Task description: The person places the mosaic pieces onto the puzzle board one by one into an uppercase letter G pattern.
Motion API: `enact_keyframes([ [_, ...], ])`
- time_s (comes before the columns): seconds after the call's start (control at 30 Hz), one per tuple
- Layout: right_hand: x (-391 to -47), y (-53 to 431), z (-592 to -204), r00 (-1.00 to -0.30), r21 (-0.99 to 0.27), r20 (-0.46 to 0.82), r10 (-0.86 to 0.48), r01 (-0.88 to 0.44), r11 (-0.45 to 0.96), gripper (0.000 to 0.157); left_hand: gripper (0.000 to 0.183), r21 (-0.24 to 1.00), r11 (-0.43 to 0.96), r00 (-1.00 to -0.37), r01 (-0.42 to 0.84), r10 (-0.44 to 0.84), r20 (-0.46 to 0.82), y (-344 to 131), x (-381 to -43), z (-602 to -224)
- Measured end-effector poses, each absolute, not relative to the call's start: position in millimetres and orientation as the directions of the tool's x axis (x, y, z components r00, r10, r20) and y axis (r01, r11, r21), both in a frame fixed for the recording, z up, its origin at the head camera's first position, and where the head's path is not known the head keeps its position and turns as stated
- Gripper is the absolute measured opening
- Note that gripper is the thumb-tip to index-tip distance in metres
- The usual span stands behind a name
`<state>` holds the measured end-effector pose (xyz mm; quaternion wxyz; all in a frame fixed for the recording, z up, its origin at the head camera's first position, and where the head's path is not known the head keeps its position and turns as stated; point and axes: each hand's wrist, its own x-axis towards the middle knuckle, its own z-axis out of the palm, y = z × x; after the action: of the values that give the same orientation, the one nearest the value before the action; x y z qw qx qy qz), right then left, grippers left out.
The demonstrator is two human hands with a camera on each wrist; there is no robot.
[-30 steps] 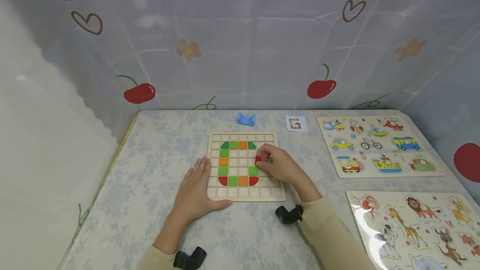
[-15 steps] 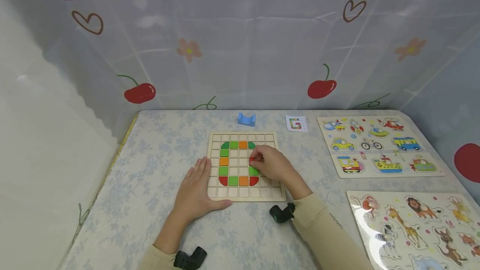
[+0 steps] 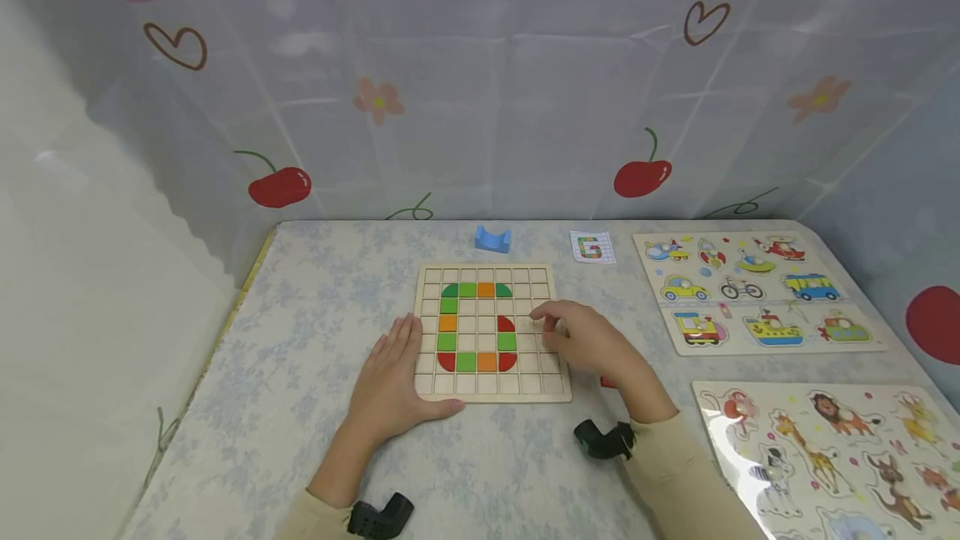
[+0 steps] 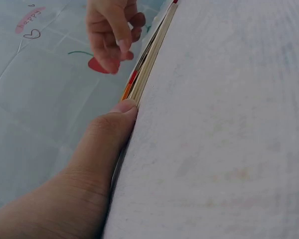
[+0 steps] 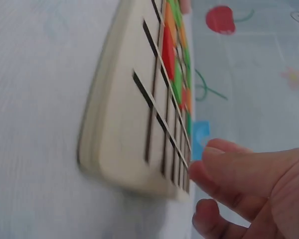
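Observation:
A wooden grid board [image 3: 536, 387] lies on the table, with green, orange and red pieces set in a ring of its cells. A red quarter-round piece [image 3: 506, 324] sits in the ring's right side, above a green square [image 3: 507, 342]. My left hand [image 3: 390, 382] rests along the board's left edge with fingers straight, and its thumb [image 4: 102, 142] touches the front edge. Over the right part of the board hovers my right hand [image 3: 588, 342], fingers loosely bent and holding nothing. Another red piece [image 3: 607, 382] peeks out beside the right wrist, mostly hidden.
Behind the board stand a blue curved block [image 3: 492, 240] and a small pattern card [image 3: 592, 247]. To the right lie a vehicle puzzle board [image 3: 765, 292] and an animal puzzle board [image 3: 832, 448]. A printed curtain [image 3: 480, 90] hangs at the table's back edge.
My right hand has set the red quarter-round piece into a cell above the green square, let go and drawn back to the right. The left hand has stayed still.

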<state>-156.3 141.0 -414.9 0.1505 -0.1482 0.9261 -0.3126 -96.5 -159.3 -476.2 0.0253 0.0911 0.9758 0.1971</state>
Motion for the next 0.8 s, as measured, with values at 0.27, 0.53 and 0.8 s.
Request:
enact_keyframes([
  [0.27, -138, 197, -405, -0.913, -0.569, -0.269, -0.308, -0.107, 0.815, 0.027, 0.137, 0.387, 0.906, -0.982, 0.171, 0.19, -0.013, -158, -97, -476],
  [0.53, -124, 217, -411, -0.903, -0.503, -0.343, -0.26, -0.057, 0.862, 0.026, 0.137, 0.388, 0.906, -0.982, 0.168, 0.188, -0.014, -159, -96, -477],
  [0.8, -124, 216, -420, -0.908, -0.581, -0.265, -0.324, -0.118, 0.805, 0.014, 0.136, 0.391, 0.903, -0.981, 0.175, 0.193, -0.007, -158, -96, -476],
])
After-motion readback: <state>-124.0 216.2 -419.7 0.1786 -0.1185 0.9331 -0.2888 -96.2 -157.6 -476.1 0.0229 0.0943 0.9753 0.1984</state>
